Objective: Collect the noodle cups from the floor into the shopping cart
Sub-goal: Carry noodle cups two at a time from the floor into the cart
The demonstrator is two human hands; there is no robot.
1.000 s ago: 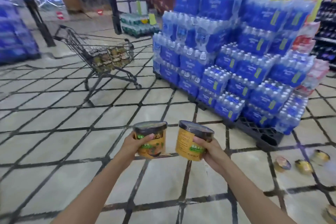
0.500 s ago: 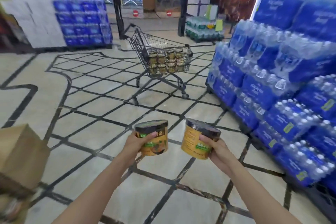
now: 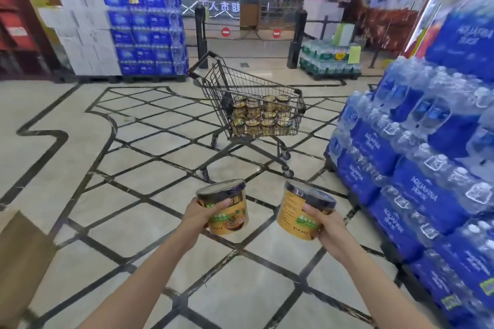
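1. The left hand (image 3: 199,215) grips a noodle cup (image 3: 227,208) at about 6 o'clock in the view, fingers curled round its left side and the thumb lying across the label; the cup stands nearly upright, dark lid up.
2. The right hand (image 3: 327,224) grips a second noodle cup (image 3: 300,212) just to the right of the first, thumb across the upper wall and fingers wrapped under the base; this cup tilts, its top leaning toward 1 o'clock.
3. The two held cups are near each other but apart, with floor visible between them.
4. The shopping cart (image 3: 213,80) stands on the floor (image 3: 133,227) ahead at 12 o'clock, well apart from the hands, handle toward 11 o'clock.
5. The cart's basket holds stacked noodle cups (image 3: 260,115), packed toward its front end in several layers.
6. Blue shrink-wrapped water bottle packs (image 3: 417,168) are piled from 1 to 4 o'clock, on the right of the cart.
7. A second stack of blue packs (image 3: 145,32) stands at 10 o'clock beside white cartons (image 3: 83,32).
8. A brown cardboard box (image 3: 21,262) shows at 8 o'clock, cut off by the frame edge.
9. Gate posts with red no-entry signs (image 3: 226,32) stand behind the cart at 12 o'clock.
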